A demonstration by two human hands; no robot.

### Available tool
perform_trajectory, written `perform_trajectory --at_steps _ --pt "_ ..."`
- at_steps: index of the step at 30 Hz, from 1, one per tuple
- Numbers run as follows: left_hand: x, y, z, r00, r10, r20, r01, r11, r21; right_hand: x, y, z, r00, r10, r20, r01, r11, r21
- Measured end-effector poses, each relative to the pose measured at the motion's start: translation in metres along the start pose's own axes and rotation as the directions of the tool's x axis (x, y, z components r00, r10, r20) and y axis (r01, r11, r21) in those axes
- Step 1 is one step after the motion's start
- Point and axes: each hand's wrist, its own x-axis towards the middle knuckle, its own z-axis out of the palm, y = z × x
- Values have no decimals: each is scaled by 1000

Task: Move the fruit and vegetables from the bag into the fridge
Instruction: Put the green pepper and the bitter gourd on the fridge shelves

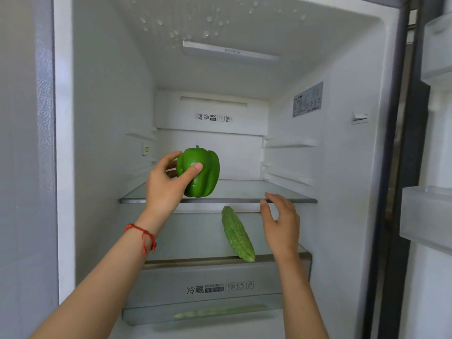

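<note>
The open fridge fills the view. My left hand (168, 184) grips a green bell pepper (204, 171) upright at the front left of the upper glass shelf (247, 192); I cannot tell whether the pepper rests on the glass. A bumpy green bitter gourd (237, 234) lies on the lower shelf (195, 238), its tip at the front edge. My right hand (281, 223) hovers empty, fingers apart, just right of the gourd and below the upper shelf's front edge. The bag is out of view.
A grey crisper drawer (208, 287) sits under the lower shelf, with something long and green showing through its front. The open fridge door with its door bins (425, 216) stands at the right. Shelf rails line both inner side walls.
</note>
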Motion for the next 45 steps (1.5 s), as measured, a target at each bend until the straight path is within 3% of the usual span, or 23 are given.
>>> perform_trajectory --at_steps 8,13,28,45 --pt "27 -13 16 1000 -18 5 17 982 188 3 8 3 999 -9 -31 10 999 37" --pt "35 -19 22 993 -81 88 53 958 282 3 11 5 999 -14 -41 16 998 53" --pt "48 -25 24 961 -111 255 28 951 307 -1 14 7 998 -43 -38 45 998 54" --pt "48 -30 18 959 -97 267 -21 913 408 -1 11 6 1000 -22 -11 23 999 41"
